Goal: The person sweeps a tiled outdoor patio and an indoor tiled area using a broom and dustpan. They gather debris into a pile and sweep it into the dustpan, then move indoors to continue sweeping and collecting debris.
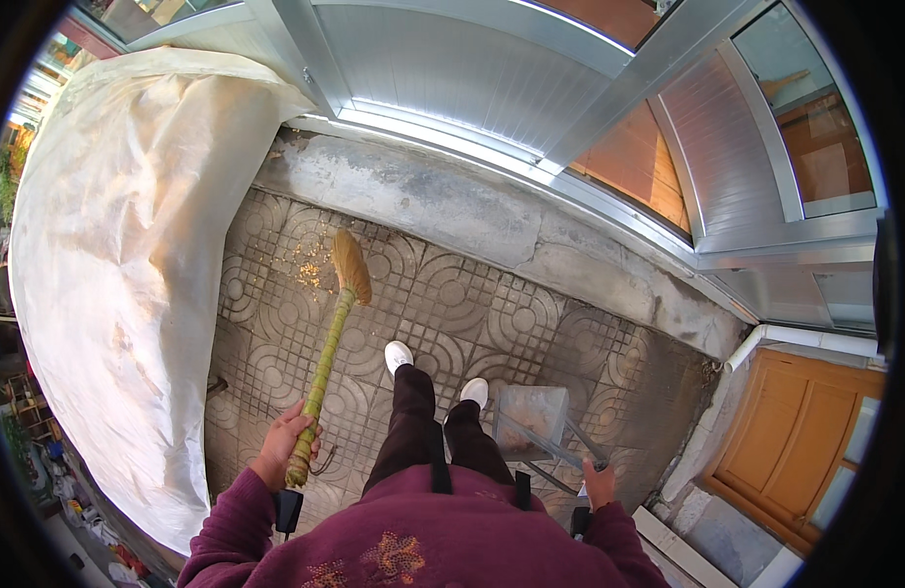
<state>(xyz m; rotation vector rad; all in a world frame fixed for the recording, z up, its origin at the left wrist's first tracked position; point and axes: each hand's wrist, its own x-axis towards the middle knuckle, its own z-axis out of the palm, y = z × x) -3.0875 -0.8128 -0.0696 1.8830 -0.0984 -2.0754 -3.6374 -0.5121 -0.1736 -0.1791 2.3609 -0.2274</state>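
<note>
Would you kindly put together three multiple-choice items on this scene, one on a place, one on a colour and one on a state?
1. Where does the broom head rest?
A. On the patterned floor tiles
B. On the white cover
C. Against the orange door

2. What colour are the person's shoes?
A. Black
B. White
C. Red

3. How is the dustpan held?
A. It lies loose on the tiles, unheld
B. The left hand grips it
C. The right hand grips its long handle

Answers: 1 A, the bristles touch the tiles beside scattered yellowish debris. 2 B, both shoes show white against the grey floor. 3 C, the right hand closes on the handle while the left hand holds the broom stick.
</note>
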